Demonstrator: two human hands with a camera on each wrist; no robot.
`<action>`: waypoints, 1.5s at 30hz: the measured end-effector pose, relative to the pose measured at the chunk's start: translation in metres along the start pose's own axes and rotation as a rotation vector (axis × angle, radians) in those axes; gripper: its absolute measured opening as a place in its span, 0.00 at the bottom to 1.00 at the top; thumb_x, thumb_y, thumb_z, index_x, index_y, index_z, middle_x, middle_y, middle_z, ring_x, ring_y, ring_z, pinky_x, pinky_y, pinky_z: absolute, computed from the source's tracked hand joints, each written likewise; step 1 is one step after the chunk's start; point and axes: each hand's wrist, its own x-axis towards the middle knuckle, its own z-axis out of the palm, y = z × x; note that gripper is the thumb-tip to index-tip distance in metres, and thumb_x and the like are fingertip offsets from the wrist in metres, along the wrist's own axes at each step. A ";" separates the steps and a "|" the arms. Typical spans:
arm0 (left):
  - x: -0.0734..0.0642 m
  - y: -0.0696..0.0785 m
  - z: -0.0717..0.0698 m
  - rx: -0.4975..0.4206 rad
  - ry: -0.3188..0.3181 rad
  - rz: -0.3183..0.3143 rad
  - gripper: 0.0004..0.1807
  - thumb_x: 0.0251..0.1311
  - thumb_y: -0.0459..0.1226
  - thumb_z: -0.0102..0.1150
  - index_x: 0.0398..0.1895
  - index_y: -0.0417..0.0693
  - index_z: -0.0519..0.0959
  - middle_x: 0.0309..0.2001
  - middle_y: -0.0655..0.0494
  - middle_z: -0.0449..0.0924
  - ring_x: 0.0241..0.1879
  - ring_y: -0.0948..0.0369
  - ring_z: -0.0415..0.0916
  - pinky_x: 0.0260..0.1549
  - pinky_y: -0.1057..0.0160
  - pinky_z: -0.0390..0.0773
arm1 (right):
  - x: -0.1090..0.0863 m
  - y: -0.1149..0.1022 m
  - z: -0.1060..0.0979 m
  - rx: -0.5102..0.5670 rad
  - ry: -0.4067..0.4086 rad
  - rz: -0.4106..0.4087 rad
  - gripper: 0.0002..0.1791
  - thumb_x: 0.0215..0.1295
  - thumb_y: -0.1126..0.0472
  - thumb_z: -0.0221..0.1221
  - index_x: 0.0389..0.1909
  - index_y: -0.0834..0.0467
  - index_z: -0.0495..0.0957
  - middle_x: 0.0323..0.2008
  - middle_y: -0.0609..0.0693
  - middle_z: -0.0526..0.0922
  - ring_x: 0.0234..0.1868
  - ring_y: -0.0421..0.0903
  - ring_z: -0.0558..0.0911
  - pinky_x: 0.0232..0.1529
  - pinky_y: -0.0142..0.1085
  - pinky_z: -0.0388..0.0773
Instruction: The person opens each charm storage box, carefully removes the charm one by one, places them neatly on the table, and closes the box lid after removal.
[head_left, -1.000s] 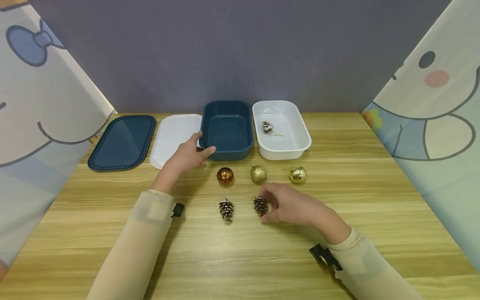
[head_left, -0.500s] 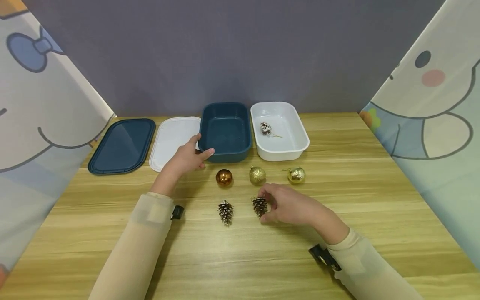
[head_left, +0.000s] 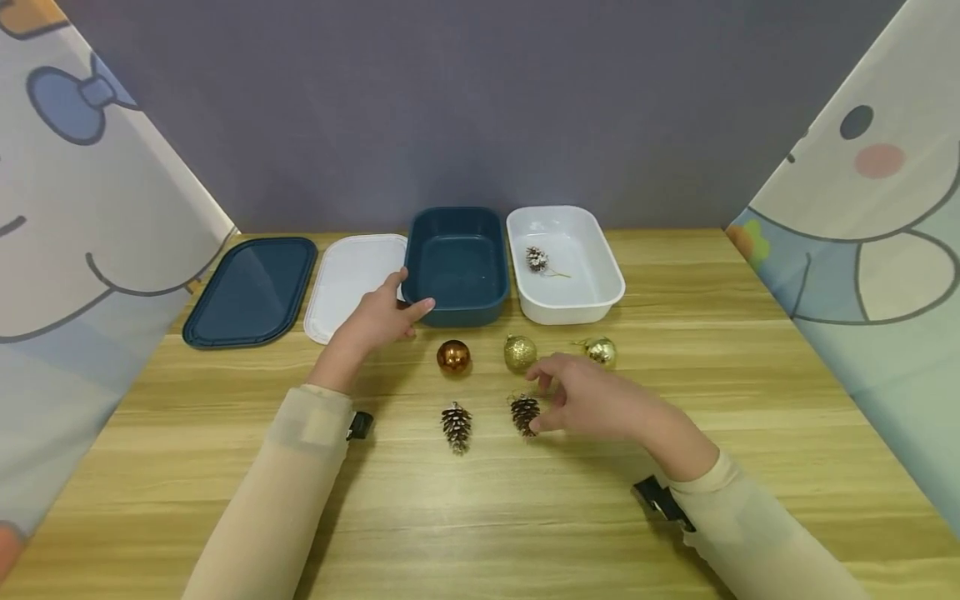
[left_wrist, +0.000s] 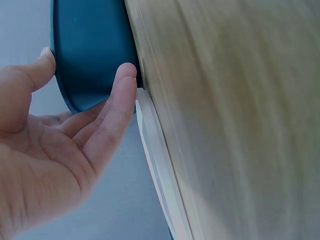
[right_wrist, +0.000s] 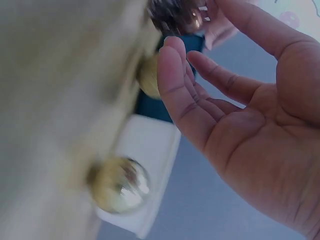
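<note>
My left hand (head_left: 375, 317) touches the near left corner of a dark blue plastic box (head_left: 461, 317). In the left wrist view its thumb meets the rim and its fingers lie straight along the wall (left_wrist: 92, 55). My right hand (head_left: 600, 396) hovers at the right side of a brown pine cone (head_left: 522, 414), fingers loosely bent and spread. The right wrist view shows this pine cone (right_wrist: 175, 15) beyond the fingertips, partly cut off. Another pine cone (head_left: 456, 427) lies to its left. A snow-tipped pine cone (head_left: 536, 259) lies inside the white box (head_left: 570, 314).
Behind the pine cones sit a copper bauble (head_left: 453, 357), a glittery gold bauble (head_left: 520, 353) and a shiny gold bauble (head_left: 601, 351). A white lid (head_left: 345, 283) and a dark blue lid (head_left: 251, 292) lie left of the boxes. A grey panel (head_left: 480, 108) stands behind.
My right hand has shifted slightly up and right, its fingers drawing back from the pine cone, which stays in place. My left hand stays at the blue box. The head view sways slightly.
</note>
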 end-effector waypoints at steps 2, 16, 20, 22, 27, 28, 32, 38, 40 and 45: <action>-0.001 0.000 0.000 0.003 0.002 -0.003 0.51 0.80 0.57 0.53 0.89 0.53 0.33 0.58 0.41 0.86 0.44 0.50 0.88 0.60 0.46 0.78 | 0.001 -0.002 -0.010 -0.027 0.013 -0.005 0.33 0.61 0.55 0.78 0.64 0.62 0.79 0.52 0.57 0.84 0.41 0.42 0.84 0.44 0.38 0.82; 0.000 -0.001 0.001 0.008 0.006 -0.005 0.52 0.79 0.57 0.54 0.89 0.53 0.34 0.56 0.41 0.87 0.43 0.50 0.88 0.56 0.49 0.78 | 0.024 -0.025 -0.079 -0.158 0.070 -0.061 0.28 0.65 0.53 0.75 0.63 0.58 0.80 0.51 0.55 0.85 0.47 0.49 0.88 0.52 0.46 0.83; 0.001 -0.001 0.000 0.007 0.011 -0.003 0.52 0.79 0.58 0.54 0.89 0.54 0.33 0.56 0.41 0.86 0.43 0.50 0.88 0.55 0.49 0.78 | 0.048 -0.025 -0.106 -0.225 0.059 -0.032 0.27 0.67 0.52 0.73 0.63 0.58 0.80 0.54 0.58 0.86 0.53 0.55 0.86 0.59 0.51 0.79; 0.001 -0.001 0.000 0.007 0.009 0.001 0.52 0.79 0.58 0.54 0.89 0.53 0.33 0.58 0.40 0.86 0.43 0.50 0.88 0.56 0.48 0.79 | 0.063 -0.023 -0.120 -0.238 0.049 -0.011 0.27 0.68 0.52 0.72 0.64 0.58 0.80 0.56 0.59 0.86 0.55 0.56 0.85 0.60 0.52 0.78; 0.001 -0.001 0.001 0.004 0.001 -0.005 0.52 0.79 0.57 0.54 0.89 0.52 0.34 0.58 0.40 0.86 0.43 0.51 0.88 0.58 0.47 0.79 | 0.104 -0.012 -0.149 -0.268 -0.045 0.033 0.29 0.72 0.52 0.69 0.69 0.59 0.76 0.63 0.61 0.82 0.52 0.57 0.88 0.59 0.51 0.80; 0.001 -0.001 0.002 0.004 0.002 -0.006 0.52 0.79 0.57 0.54 0.89 0.52 0.34 0.58 0.40 0.86 0.43 0.51 0.88 0.58 0.47 0.79 | 0.111 -0.009 -0.153 -0.285 -0.073 0.032 0.30 0.73 0.52 0.68 0.70 0.60 0.75 0.65 0.62 0.80 0.52 0.57 0.88 0.59 0.51 0.81; 0.000 -0.001 0.004 0.008 0.009 -0.007 0.51 0.79 0.57 0.54 0.89 0.52 0.35 0.53 0.42 0.88 0.42 0.52 0.88 0.57 0.48 0.78 | 0.141 0.004 -0.161 -0.337 -0.164 0.027 0.33 0.74 0.53 0.67 0.74 0.61 0.71 0.73 0.64 0.74 0.66 0.60 0.81 0.67 0.54 0.77; -0.003 0.000 0.009 0.010 -0.002 -0.004 0.52 0.79 0.57 0.55 0.89 0.51 0.35 0.47 0.43 0.89 0.41 0.52 0.88 0.49 0.52 0.78 | 0.164 0.025 -0.158 -0.344 -0.184 0.057 0.31 0.73 0.60 0.65 0.74 0.63 0.72 0.77 0.62 0.70 0.76 0.64 0.71 0.77 0.58 0.67; -0.004 0.002 0.011 0.007 -0.001 -0.009 0.52 0.79 0.57 0.55 0.89 0.52 0.35 0.48 0.44 0.89 0.41 0.52 0.88 0.47 0.54 0.77 | 0.168 0.031 -0.155 -0.329 -0.187 0.074 0.31 0.74 0.62 0.64 0.75 0.62 0.71 0.78 0.62 0.69 0.76 0.64 0.71 0.77 0.58 0.67; -0.007 0.009 0.014 0.002 -0.002 -0.002 0.52 0.79 0.57 0.55 0.89 0.52 0.35 0.49 0.43 0.89 0.42 0.52 0.88 0.46 0.55 0.77 | 0.168 0.044 -0.151 -0.329 -0.201 0.089 0.37 0.71 0.69 0.64 0.80 0.57 0.66 0.80 0.64 0.64 0.79 0.65 0.66 0.76 0.58 0.68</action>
